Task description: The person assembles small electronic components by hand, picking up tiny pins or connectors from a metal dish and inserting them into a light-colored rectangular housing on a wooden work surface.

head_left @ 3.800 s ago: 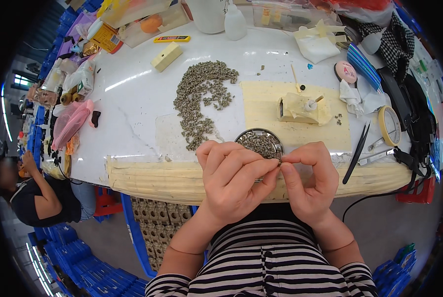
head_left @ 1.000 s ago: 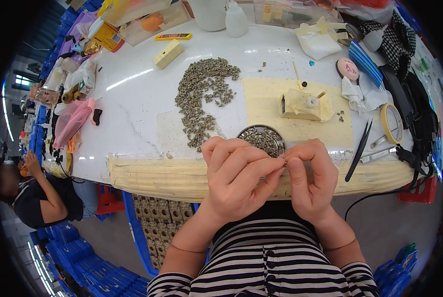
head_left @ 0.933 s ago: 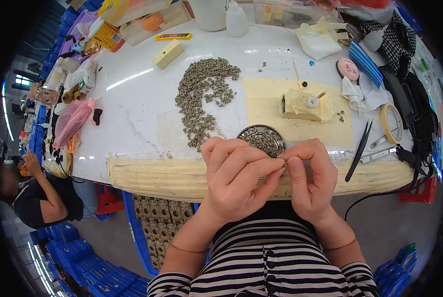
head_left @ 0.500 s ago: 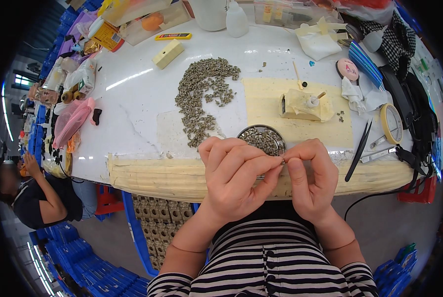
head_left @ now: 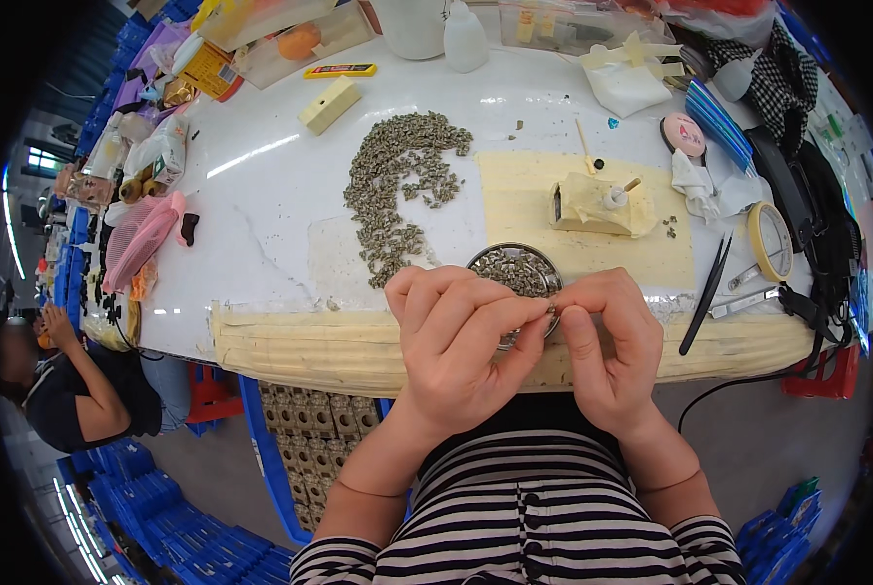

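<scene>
My left hand [head_left: 465, 346] and my right hand [head_left: 607, 351] meet fingertip to fingertip over the padded front edge of the table. Both are closed in a pinch around a tiny metal part [head_left: 552, 310], mostly hidden by the fingers. Just beyond them sits a round metal dish [head_left: 557, 276] full of small grey metal parts [head_left: 514, 268], its near side covered by my left hand. A large loose heap of similar parts [head_left: 383, 180] is spread on the white tabletop, past my left hand.
Tape-covered block [head_left: 602, 207] on a yellow taped patch [head_left: 514, 185]; black tweezers [head_left: 706, 297], metal tweezers [head_left: 745, 303] and a tape roll [head_left: 771, 242] at right. Cream block [head_left: 330, 105] farther off. Blue crate [head_left: 276, 468] of metal pieces below the table. Another person [head_left: 85, 390] sits at left.
Both hands have shifted very slightly left, their fingertips still together. A little more of the part shows between them. The dish and heap stay put.
</scene>
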`<act>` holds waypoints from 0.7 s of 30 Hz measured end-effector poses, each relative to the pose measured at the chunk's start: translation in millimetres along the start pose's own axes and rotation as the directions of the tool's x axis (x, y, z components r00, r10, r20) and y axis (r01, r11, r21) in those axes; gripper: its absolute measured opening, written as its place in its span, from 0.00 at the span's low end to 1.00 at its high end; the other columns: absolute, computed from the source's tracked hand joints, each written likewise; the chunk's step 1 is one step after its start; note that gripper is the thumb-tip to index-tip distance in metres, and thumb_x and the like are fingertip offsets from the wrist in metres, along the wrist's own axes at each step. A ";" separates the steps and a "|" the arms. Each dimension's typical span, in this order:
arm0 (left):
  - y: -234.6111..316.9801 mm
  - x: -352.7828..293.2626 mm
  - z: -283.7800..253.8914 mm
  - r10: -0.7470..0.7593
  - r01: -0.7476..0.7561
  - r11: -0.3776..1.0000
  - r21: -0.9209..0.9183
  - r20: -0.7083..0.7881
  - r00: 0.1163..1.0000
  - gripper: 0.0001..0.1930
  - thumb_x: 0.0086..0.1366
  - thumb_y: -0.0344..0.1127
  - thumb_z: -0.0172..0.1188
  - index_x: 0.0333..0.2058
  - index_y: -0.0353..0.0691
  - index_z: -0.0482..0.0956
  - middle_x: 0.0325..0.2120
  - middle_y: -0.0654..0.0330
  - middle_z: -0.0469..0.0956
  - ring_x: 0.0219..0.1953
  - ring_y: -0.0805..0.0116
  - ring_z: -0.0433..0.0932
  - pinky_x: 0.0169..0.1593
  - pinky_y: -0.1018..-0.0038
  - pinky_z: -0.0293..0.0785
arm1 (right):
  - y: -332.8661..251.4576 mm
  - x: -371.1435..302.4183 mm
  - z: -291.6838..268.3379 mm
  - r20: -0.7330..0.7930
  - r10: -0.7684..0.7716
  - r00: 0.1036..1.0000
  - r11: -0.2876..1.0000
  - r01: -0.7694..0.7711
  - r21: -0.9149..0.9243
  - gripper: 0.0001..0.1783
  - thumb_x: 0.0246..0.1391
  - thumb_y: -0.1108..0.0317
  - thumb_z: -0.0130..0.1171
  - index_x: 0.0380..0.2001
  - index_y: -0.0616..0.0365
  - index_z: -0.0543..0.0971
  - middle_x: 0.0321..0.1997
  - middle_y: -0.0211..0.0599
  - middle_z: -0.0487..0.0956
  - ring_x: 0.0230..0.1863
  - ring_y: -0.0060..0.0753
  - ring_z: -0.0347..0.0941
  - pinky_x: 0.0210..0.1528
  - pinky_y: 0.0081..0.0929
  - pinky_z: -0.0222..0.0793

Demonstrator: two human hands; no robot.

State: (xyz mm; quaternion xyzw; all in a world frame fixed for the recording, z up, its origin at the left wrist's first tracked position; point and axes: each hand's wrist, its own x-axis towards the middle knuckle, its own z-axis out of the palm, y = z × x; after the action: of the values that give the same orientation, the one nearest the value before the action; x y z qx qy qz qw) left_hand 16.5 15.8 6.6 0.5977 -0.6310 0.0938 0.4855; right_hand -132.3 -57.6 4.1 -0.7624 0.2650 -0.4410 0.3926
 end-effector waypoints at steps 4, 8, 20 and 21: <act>-0.3 0.0 0.5 -0.023 0.023 1.000 0.013 0.001 1.000 0.11 0.46 0.26 0.73 0.30 0.42 0.85 0.28 0.65 0.79 0.35 0.62 0.73 0.44 0.67 0.64 | -0.5 -0.9 0.0 -0.055 -0.032 0.998 0.999 0.033 0.019 0.03 0.55 0.76 0.63 0.34 0.62 0.82 0.32 0.38 0.80 0.33 0.38 0.73 0.37 0.29 0.68; 0.0 -0.3 1.2 -0.042 0.042 0.999 0.014 -0.007 0.999 0.11 0.46 0.25 0.73 0.30 0.42 0.85 0.28 0.65 0.79 0.36 0.62 0.72 0.45 0.67 0.64 | 2.3 -0.2 -0.9 -0.037 -0.093 0.995 0.996 0.092 -0.017 0.05 0.55 0.76 0.63 0.36 0.62 0.83 0.32 0.39 0.80 0.33 0.37 0.73 0.36 0.29 0.68; 0.1 -0.1 0.9 -0.016 0.016 1.000 0.004 0.006 1.000 0.11 0.46 0.26 0.74 0.31 0.43 0.85 0.28 0.66 0.79 0.35 0.63 0.73 0.44 0.67 0.64 | 0.7 1.5 0.8 0.030 -0.035 0.999 0.997 0.037 -0.060 0.04 0.55 0.75 0.64 0.34 0.61 0.83 0.32 0.38 0.81 0.33 0.39 0.73 0.38 0.31 0.67; 0.5 0.3 0.5 -0.011 0.011 1.000 0.004 0.011 1.000 0.11 0.46 0.26 0.74 0.31 0.43 0.85 0.28 0.66 0.79 0.34 0.63 0.73 0.44 0.67 0.63 | 0.3 1.2 0.8 0.023 -0.029 0.999 0.998 0.031 -0.063 0.03 0.55 0.75 0.64 0.34 0.61 0.83 0.32 0.38 0.81 0.33 0.39 0.73 0.38 0.31 0.67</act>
State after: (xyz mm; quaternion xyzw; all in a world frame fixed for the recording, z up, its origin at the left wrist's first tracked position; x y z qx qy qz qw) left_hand 16.0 15.4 6.8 0.6027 -0.6303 0.0891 0.4811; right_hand -131.0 -58.4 4.1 -0.7832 0.2631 -0.4297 0.3644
